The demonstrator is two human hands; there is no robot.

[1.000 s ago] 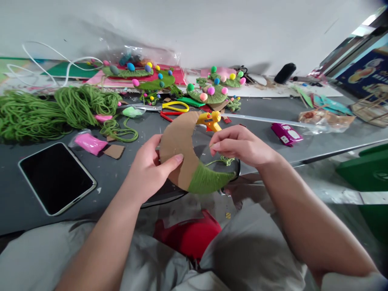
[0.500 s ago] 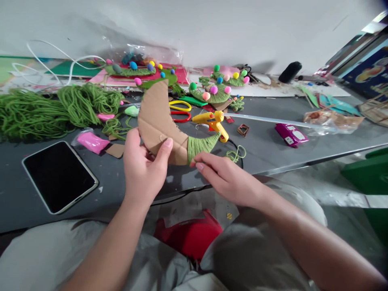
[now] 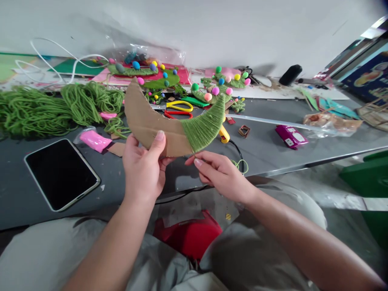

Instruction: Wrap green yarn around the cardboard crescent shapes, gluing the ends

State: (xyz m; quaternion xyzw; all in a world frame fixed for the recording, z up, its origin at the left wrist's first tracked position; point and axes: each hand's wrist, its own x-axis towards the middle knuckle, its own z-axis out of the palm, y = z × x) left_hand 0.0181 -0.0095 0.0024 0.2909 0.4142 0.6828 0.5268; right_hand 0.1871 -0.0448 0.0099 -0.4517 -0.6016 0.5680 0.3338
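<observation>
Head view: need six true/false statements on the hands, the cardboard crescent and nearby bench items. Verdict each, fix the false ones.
1. The left hand holds the cardboard crescent. True.
2. Green yarn covers the whole cardboard crescent. False: it wraps one end; the rest is bare.
3. The scissors have two blue handles. False: one is yellow, one red.
4. The right hand is at the crescent's lower edge, near where the wrapping stops. True.
5. The tablet lies with its dark screen facing up. True.
6. The pink packet lies on top of the tablet. False: it lies beside it on the bench.
</observation>
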